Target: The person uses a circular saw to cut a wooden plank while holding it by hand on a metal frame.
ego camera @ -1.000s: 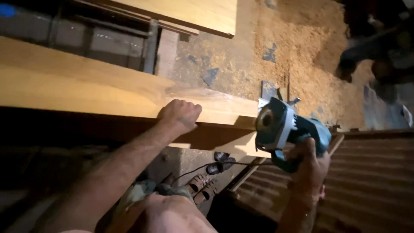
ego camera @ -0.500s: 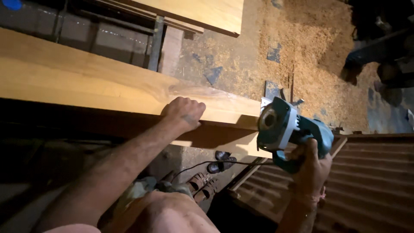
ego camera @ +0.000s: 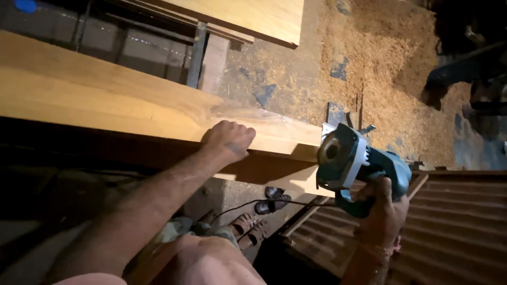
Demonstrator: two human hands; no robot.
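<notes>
A long pale wooden plank (ego camera: 105,100) runs from the left edge toward the middle of the head view. My left hand (ego camera: 228,140) is curled over its near edge, close to the plank's right end. My right hand (ego camera: 384,208) grips the handle of a teal handheld power saw (ego camera: 355,163). The saw's round guard and metal base sit right at the plank's end, touching or nearly so. Its black cord (ego camera: 248,203) trails down to the left.
Sawdust (ego camera: 380,68) covers the floor beyond the plank. A second plank (ego camera: 253,16) lies at the top. A ribbed reddish-brown panel (ego camera: 454,227) fills the lower right. My sandalled feet (ego camera: 248,227) and another sandal (ego camera: 272,203) are on the floor below. A dark machine (ego camera: 470,58) stands at upper right.
The view has shifted slightly; the saw and my right hand have stayed at the plank's end. My left hand keeps its hold on the plank's edge.
</notes>
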